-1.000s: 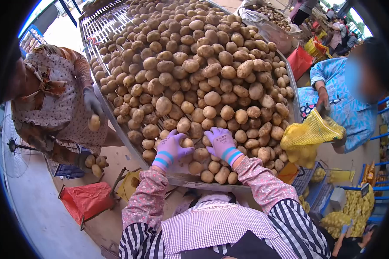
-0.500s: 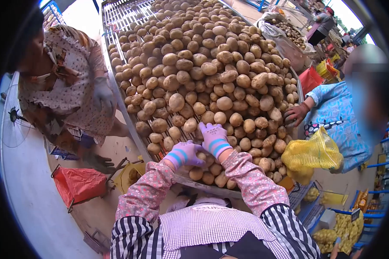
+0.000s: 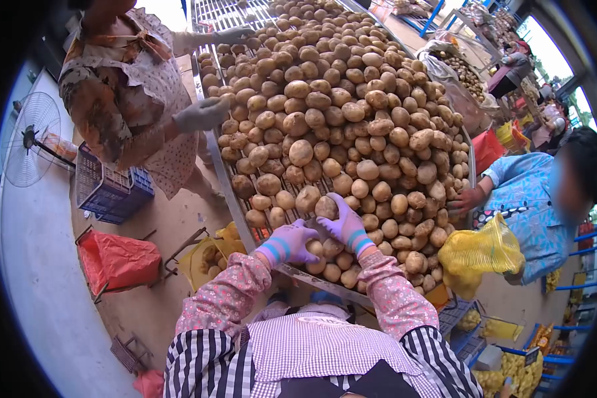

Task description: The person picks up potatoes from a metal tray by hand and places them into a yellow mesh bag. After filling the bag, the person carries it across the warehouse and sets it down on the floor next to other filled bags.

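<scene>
Head view over a slatted table (image 3: 227, 182) heaped with potatoes (image 3: 351, 113). Clasped in the right hand (image 3: 346, 227), purple-gloved: one potato (image 3: 326, 207) at the near end of the heap, fingers curled round its right side, neighbours touching it. Just beside, the left hand (image 3: 288, 242), gloved alike, palm down on the potatoes at the table's near edge, fingers bent; impossible to tell whether gripping any. Both forearms in pink flowered sleeves.

At left, a co-worker in a patterned blouse: grey-gloved hand (image 3: 202, 114) at the table's left rim, other hand (image 3: 235, 33) resting on the heap farther up. At right, a second co-worker in a blue top: bare hand (image 3: 467, 199) on the right rim, yellow net bag (image 3: 481, 251) hanging just below.

On the floor at left: fan (image 3: 30, 139), blue crate (image 3: 109, 189), red bag (image 3: 116, 260). Beneath the table's near left corner, a yellow bag (image 3: 209, 260) with potatoes inside.
</scene>
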`<state>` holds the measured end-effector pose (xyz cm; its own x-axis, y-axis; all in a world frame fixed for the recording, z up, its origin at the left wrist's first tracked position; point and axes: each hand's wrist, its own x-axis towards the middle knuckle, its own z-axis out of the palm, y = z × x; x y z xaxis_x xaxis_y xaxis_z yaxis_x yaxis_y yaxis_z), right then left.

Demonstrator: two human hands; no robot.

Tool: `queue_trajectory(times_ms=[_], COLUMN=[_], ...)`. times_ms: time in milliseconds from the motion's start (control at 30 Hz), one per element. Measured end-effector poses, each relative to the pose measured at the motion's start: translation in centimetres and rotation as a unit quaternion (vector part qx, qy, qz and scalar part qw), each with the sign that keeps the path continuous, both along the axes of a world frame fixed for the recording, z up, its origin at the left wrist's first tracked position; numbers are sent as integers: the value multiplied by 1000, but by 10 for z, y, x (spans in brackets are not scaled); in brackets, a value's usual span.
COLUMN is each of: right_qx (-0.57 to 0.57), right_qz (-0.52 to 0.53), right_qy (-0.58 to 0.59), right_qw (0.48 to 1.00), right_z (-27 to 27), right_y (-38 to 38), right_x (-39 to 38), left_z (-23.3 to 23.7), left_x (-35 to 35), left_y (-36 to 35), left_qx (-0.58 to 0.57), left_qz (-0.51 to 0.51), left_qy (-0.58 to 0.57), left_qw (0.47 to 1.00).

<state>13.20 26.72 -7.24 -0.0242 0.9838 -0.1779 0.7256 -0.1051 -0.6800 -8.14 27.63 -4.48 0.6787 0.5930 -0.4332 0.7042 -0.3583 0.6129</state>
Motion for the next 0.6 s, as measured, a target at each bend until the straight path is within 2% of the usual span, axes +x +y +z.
queue_trajectory(times_ms=[33, 67, 100, 133, 167, 233, 300, 367, 433, 500, 600], right_qx=[-2, 5, 11, -35, -37, -22, -47, -202, -196, -194, -216], right_qz=[-1, -30, -58, -97, -98, -81, -84, -74, -48, 3, 19], right_qy=[-4, 142, 284, 379, 378, 343, 310, 421, 403, 316, 269], right_qw=[1000, 989, 957, 919, 920, 936, 946, 881, 893, 929, 939], right_z=[-8, -16, -24, -7, -9, -9, -5, 4, 1, -8, -17], right_y=[-2, -4, -6, -6, -2, 13, 28, 41, 53, 68, 89], right_x=[6, 10, 14, 9, 7, 0, -8, -20, -32, -41, -45], left_z=[-6, -11, -15, -13, -10, -4, -2, -1, -2, -7, -6], left_x=[-6, -12, -14, -14, -13, -6, 3, 6, 6, 4, 2], left_y=[-6, -13, -19, -23, -22, -12, -2, 5, 12, 9, 0], left_qx=[-2, 31, 63, 74, 72, -2, -5, -7, -41, -45, 1], left_qz=[-1, 29, 59, 74, 74, 49, 32, 15, -41, -39, -6], left_qy=[-4, -38, -72, -68, -70, -24, -3, 22, 27, 28, 20], left_qw=[1000, 998, 994, 992, 992, 998, 999, 1000, 998, 998, 1000])
